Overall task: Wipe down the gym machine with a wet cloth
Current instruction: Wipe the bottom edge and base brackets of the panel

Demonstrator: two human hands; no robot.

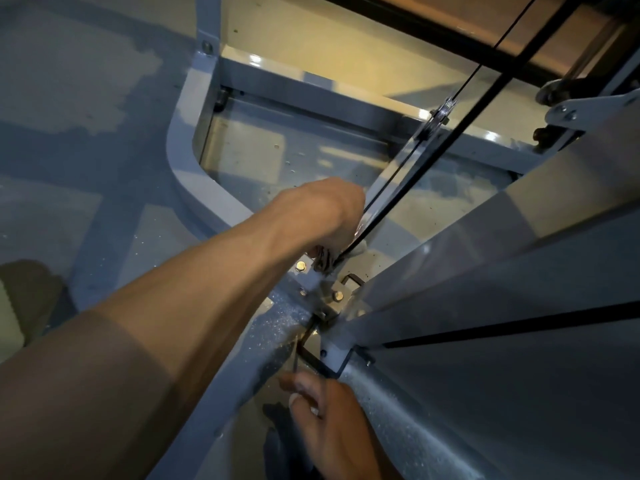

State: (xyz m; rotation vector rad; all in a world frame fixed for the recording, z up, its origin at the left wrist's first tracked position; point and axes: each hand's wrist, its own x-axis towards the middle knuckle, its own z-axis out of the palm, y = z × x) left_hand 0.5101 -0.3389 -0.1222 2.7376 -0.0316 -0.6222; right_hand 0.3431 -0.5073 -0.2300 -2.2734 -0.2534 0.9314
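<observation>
Left hand working a cloth at the foot of the gym machine's slanted bar

The left hand [322, 216] curls around a pale cloth [362, 249], mostly hidden beneath it, pressed where the slanted bar [398, 168] of the gym machine [519, 341] meets its bolted base. The black cable [433, 157] runs just beside the knuckles, so a hard stroke could snag cloth or fingers against it. The right hand [329, 410], nearer the body, rests loosely curled by the frame; I cannot tell whether it holds anything.
</observation>
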